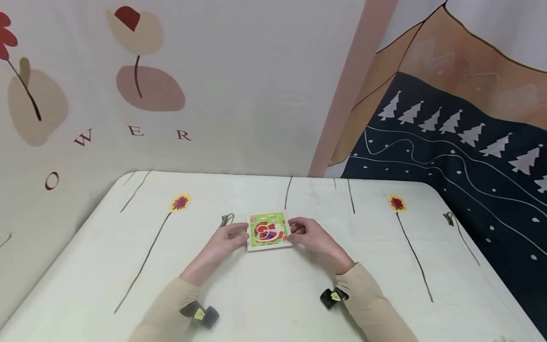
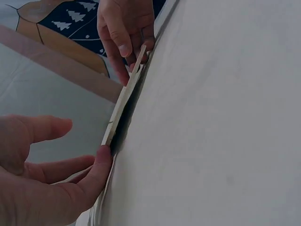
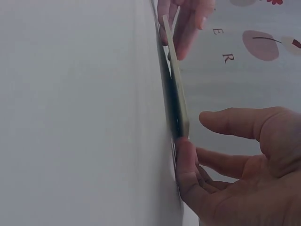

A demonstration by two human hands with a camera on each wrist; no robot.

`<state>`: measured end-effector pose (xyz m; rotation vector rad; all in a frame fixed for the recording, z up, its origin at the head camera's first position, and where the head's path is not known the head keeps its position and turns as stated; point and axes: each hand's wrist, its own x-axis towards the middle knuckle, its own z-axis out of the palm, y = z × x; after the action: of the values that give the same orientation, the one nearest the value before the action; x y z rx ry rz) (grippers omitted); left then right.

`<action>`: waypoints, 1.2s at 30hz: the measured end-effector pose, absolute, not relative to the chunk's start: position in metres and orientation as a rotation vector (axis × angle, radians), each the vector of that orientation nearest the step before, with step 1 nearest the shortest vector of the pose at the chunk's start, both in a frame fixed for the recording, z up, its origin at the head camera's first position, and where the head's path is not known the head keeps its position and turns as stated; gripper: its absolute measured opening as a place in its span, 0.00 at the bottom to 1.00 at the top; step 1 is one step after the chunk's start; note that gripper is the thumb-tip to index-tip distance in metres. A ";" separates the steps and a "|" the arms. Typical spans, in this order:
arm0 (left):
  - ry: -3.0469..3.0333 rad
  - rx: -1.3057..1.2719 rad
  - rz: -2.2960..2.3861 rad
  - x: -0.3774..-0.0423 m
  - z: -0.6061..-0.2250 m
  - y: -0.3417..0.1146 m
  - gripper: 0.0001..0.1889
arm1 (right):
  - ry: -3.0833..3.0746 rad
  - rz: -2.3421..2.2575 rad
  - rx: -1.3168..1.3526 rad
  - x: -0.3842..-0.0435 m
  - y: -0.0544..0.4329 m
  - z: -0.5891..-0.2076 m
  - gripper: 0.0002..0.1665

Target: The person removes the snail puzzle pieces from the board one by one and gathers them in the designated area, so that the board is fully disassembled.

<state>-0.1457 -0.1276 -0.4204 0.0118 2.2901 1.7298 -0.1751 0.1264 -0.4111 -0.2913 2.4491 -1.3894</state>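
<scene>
A small, flat puzzle board (image 1: 268, 232) with a white border and a green, red and blue picture is between my hands, over the table's far half. My left hand (image 1: 226, 238) holds its left edge, thumb at the near corner. On the opposite edge, my right hand (image 1: 313, 236) grips it the same way. In the left wrist view the board's thin pale side (image 2: 123, 101) shows, with a dark gap beneath it. The right wrist view shows my right thumb (image 3: 186, 153) against the corner of the board (image 3: 178, 92), while one finger stands apart from it.
The white tablecloth (image 1: 265, 299) carries printed flowers and thin stems. Behind the table stands a pale wall (image 1: 248, 95) with printed flowers and letters. A dark panel with white trees (image 1: 427, 147) hangs on the right. Each sleeve has a small black wrist device (image 1: 209, 317).
</scene>
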 end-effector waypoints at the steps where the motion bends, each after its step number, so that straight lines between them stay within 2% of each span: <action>1: 2.308 0.020 1.722 -0.146 -0.422 -0.125 0.25 | 2.445 -1.398 -0.273 -0.175 0.130 -0.411 0.26; 17: 2.483 0.079 1.505 -0.130 -0.419 -0.100 0.23 | 2.371 -1.409 -0.275 -0.160 0.160 -0.411 0.23; 27: 2.503 0.141 1.431 -0.131 -0.413 -0.103 0.22 | 2.324 -1.376 -0.388 -0.158 0.166 -0.406 0.19; 36: 2.682 0.364 1.296 -0.137 -0.412 -0.099 0.17 | 2.368 -1.373 -0.455 -0.164 0.168 -0.403 0.16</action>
<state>-0.1367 -0.0992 -0.4123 0.3642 2.6821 1.2960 -0.1641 0.1677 -0.4029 -0.4554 2.3677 -1.3732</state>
